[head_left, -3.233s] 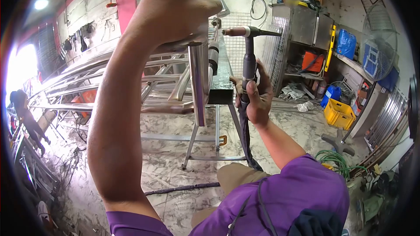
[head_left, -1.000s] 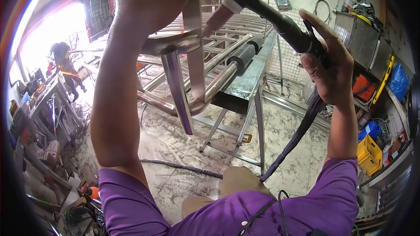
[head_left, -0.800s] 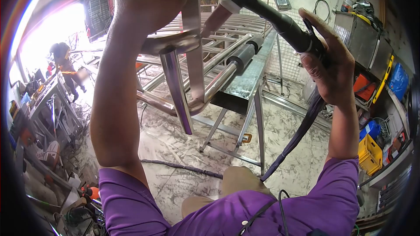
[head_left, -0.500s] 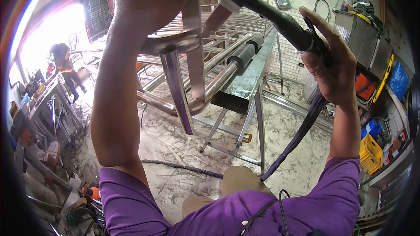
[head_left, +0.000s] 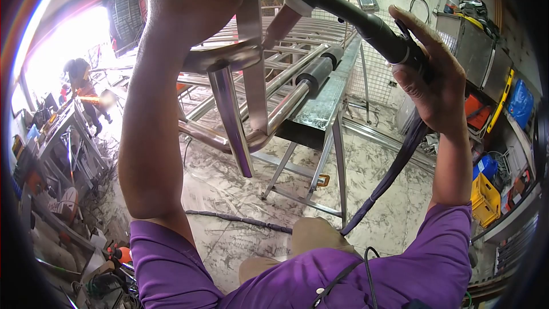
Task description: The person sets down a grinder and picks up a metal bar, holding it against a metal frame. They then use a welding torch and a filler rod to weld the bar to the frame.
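Observation:
My right hand (head_left: 429,80) is closed around the dark handle of a welding torch (head_left: 366,28). The torch head and its pale nozzle collar point left toward the metal frame. A sleeved cable (head_left: 394,169) hangs from the handle to the floor. High at the upper left, my left hand (head_left: 209,0) is close to the camera, its fingers hidden beyond the top edge. Just below it is a polished steel tube frame (head_left: 269,129) with a flat upright bar (head_left: 251,68) and a slanting round tube (head_left: 230,117).
A steel trestle bench (head_left: 323,109) supports the frame, whose rail carries dark rollers or sleeves (head_left: 316,73). At far left, a person (head_left: 86,94) stands where orange sparks fly. A yellow crate (head_left: 485,200) and cabinets line the right; cluttered scrap fills the left.
Bright orange sparks now show beside the person in the background. My hands, the torch and the steel frame stay almost exactly where they were.

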`<control>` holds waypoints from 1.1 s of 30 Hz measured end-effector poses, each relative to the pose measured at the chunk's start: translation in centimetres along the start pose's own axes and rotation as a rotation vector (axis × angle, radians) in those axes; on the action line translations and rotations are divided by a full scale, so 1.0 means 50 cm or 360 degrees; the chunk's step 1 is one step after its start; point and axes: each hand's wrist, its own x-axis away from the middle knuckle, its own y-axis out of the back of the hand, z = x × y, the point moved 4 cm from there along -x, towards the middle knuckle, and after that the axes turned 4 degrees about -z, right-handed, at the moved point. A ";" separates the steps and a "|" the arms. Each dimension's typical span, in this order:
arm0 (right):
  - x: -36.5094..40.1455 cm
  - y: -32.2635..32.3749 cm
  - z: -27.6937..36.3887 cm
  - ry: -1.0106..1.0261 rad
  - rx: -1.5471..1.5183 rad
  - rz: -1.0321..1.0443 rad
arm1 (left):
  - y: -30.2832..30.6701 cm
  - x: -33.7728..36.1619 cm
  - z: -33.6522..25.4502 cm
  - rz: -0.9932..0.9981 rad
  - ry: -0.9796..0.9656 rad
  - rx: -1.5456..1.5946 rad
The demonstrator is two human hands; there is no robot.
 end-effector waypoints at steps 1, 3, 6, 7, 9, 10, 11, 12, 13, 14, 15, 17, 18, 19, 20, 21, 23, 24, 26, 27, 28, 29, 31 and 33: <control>0.002 0.000 0.000 -0.0001 0.0018 0.0003 | 0.000 0.002 -0.002 -0.0010 -0.0008 0.0000; 0.004 -0.005 0.002 -0.0017 -0.0072 -0.0036 | 0.005 -0.001 -0.005 0.0020 0.0026 0.0055; 0.006 -0.008 0.005 -0.0010 -0.0112 -0.0071 | -0.003 0.003 -0.010 -0.0048 -0.0047 -0.0085; 0.006 -0.008 0.005 -0.0003 -0.0111 -0.0077 | -0.005 0.004 -0.010 -0.0070 -0.0066 -0.0118; 0.007 -0.007 0.007 0.0036 -0.0031 -0.0069 | -0.003 0.001 -0.002 -0.0039 -0.0016 -0.0044; 0.007 -0.007 0.007 0.0055 0.0007 -0.0064 | -0.002 -0.001 0.002 -0.0011 0.0023 0.0001; 0.006 -0.008 0.008 0.0093 0.0042 -0.0071 | 0.005 -0.008 0.005 0.0045 0.0086 0.0064; 0.005 -0.007 0.008 0.0131 0.0076 -0.0077 | 0.007 -0.011 0.007 0.0101 0.0150 0.0127; 0.005 -0.007 0.009 0.0170 0.0112 -0.0083 | 0.005 -0.007 0.005 0.0068 0.0110 0.0084; 0.005 -0.008 0.009 0.0158 0.0105 -0.0088 | 0.001 0.000 0.001 0.0034 0.0069 0.0041; 0.005 -0.009 0.010 0.0147 0.0098 -0.0093 | 0.000 -0.001 0.002 0.0038 0.0092 0.0016; 0.006 -0.009 0.011 0.0136 0.0107 -0.0084 | 0.004 -0.010 0.004 0.0084 0.0201 -0.0014; 0.006 -0.006 0.012 0.0137 0.0123 -0.0071 | 0.004 -0.015 0.006 0.0126 0.0285 -0.0019; 0.006 -0.005 0.012 0.0136 0.0138 -0.0059 | 0.003 -0.012 0.003 0.0073 0.0187 -0.0019; 0.008 -0.005 0.013 0.0105 0.0112 -0.0067 | -0.003 -0.002 0.002 0.0020 0.0089 -0.0019; 0.011 -0.005 0.014 0.0074 0.0087 -0.0075 | -0.005 0.002 0.002 -0.0014 0.0034 -0.0020; 0.013 -0.005 0.012 0.0009 -0.0024 -0.0111 | -0.007 0.007 0.003 -0.0061 -0.0034 -0.0029; 0.013 -0.004 0.009 -0.0025 -0.0113 -0.0144 | -0.007 0.006 0.001 -0.0063 -0.0050 -0.0051; 0.012 -0.002 0.002 -0.0028 -0.0227 -0.0172 | -0.007 0.005 -0.005 -0.0063 -0.0085 -0.0104; 0.008 0.001 0.000 0.0007 -0.0248 -0.0161 | -0.007 0.005 -0.006 -0.0063 -0.0098 -0.0113; 0.006 0.003 0.000 0.0022 -0.0219 -0.0139 | -0.007 0.005 -0.007 -0.0063 -0.0111 -0.0122; 0.005 0.005 0.000 0.0037 -0.0190 -0.0118 | -0.007 0.004 -0.006 -0.0067 -0.0118 -0.0109; 0.003 0.005 0.001 0.0034 -0.0077 -0.0059 | -0.002 -0.001 -0.001 -0.0018 -0.0005 -0.0098; 0.001 0.004 -0.001 0.0033 -0.0036 -0.0025 | 0.006 -0.015 0.000 0.0097 0.0229 -0.0095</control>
